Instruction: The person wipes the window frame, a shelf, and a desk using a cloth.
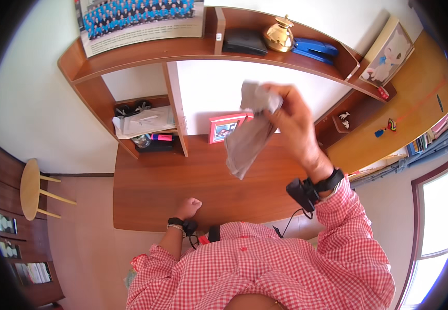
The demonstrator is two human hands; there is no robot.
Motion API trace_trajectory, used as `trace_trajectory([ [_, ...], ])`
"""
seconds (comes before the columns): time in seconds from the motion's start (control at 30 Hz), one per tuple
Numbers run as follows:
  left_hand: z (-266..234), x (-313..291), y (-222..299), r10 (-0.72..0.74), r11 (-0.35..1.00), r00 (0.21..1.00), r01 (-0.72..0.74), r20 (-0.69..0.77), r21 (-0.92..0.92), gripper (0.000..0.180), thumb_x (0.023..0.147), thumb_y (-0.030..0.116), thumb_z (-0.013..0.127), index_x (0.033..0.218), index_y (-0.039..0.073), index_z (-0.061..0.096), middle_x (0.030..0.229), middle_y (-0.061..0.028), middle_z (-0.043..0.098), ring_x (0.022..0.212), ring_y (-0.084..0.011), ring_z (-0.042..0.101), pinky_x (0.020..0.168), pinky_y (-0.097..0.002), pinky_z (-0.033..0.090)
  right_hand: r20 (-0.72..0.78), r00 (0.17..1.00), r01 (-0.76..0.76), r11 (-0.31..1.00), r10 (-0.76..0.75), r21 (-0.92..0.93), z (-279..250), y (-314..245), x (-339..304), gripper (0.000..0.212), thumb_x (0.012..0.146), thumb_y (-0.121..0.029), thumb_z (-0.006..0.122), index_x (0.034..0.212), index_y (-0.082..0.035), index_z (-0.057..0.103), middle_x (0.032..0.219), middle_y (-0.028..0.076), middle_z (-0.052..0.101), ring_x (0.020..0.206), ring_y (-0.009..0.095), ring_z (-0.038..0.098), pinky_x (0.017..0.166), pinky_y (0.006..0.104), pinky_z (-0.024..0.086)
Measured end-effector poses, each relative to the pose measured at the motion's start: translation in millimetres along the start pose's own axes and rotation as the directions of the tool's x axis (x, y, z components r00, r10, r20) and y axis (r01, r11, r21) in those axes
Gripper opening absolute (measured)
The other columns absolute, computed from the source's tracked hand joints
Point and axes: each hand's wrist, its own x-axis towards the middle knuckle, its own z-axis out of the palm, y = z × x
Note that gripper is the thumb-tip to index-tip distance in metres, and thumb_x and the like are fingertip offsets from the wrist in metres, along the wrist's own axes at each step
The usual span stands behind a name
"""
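My right hand [293, 121] is raised above the wooden desk [156, 181] and grips a grey cloth [249, 134] at its top, so the cloth hangs down crumpled in front of a red picture frame [223, 127]. My left hand [189, 207] is a closed fist resting at the desk's near edge, holding nothing that I can see. Both wrists carry black straps, and the sleeves are red-and-white checked.
A wooden shelf unit stands on the desk, with a black pouch [244, 41], a brass bell [279, 34] and a blue stapler [314, 49] on top. Papers [144, 122] and a glass jar [142, 140] fill the left cubby. A round stool [30, 188] stands at left.
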Motion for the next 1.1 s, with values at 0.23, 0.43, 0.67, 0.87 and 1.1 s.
trace_trajectory([
  [0.23,3.0,-18.9,-19.1,0.020,0.984,1.000,-0.019,0.003,-0.177,0.033,0.087,0.030,0.060,0.096,-0.002,0.063,0.092,-0.0119,0.068,0.086,-0.0188,0.064,0.079,-0.0325,0.049,0.008,0.580,0.693,0.488,-0.815,-0.532,49.4,-72.8,119.8,0.027,0.081,0.009,0.048,0.104,-0.003,0.054,0.093,0.009,0.059,0.090,0.021,0.057,0.080,0.0295,0.046],
  [0.43,-22.2,-61.7,-16.9,-0.048,0.960,0.999,0.046,0.000,-0.275,0.033,0.087,0.029,0.062,0.098,-0.003,0.061,0.093,-0.0114,0.067,0.087,-0.0165,0.061,0.079,-0.0304,0.048,0.192,0.846,0.423,0.409,-0.497,-0.809,125.7,10.1,157.3,0.018,0.080,-0.006,0.051,0.094,-0.007,0.062,0.093,0.014,0.061,0.095,0.034,0.055,0.080,0.0422,0.047],
  [0.67,-44.4,-91.3,-11.3,-0.165,0.960,0.985,0.149,-0.050,-0.236,0.033,0.087,0.031,0.059,0.096,0.000,0.058,0.088,-0.0111,0.065,0.084,-0.0186,0.060,0.078,-0.0326,0.047,0.307,0.841,0.518,0.496,-0.446,-0.697,183.9,-6.8,166.6,0.024,0.082,-0.008,0.046,0.101,-0.009,0.061,0.095,0.012,0.065,0.093,0.032,0.057,0.081,0.0415,0.047],
  [0.87,-48.1,-67.0,-59.6,-0.196,0.965,0.975,0.173,-0.106,-0.197,0.036,0.087,0.032,0.057,0.098,-0.002,0.058,0.094,-0.0147,0.065,0.090,-0.0237,0.061,0.081,-0.0345,0.046,0.405,0.819,0.563,0.431,-0.407,-0.705,154.7,-12.3,162.8,0.024,0.084,-0.010,0.048,0.104,-0.007,0.059,0.090,0.014,0.065,0.088,0.032,0.062,0.076,0.0410,0.049],
  [1.1,-61.8,-72.9,-17.0,-0.267,0.962,0.959,0.271,-0.095,0.038,0.033,0.088,0.032,0.054,0.097,0.000,0.061,0.099,-0.0153,0.065,0.094,-0.0306,0.060,0.083,-0.0376,0.047,0.338,0.904,0.405,0.268,-0.263,-0.874,103.6,4.3,153.6,0.014,0.083,-0.008,0.048,0.092,-0.002,0.057,0.083,0.017,0.064,0.082,0.033,0.063,0.072,0.0417,0.050],
])
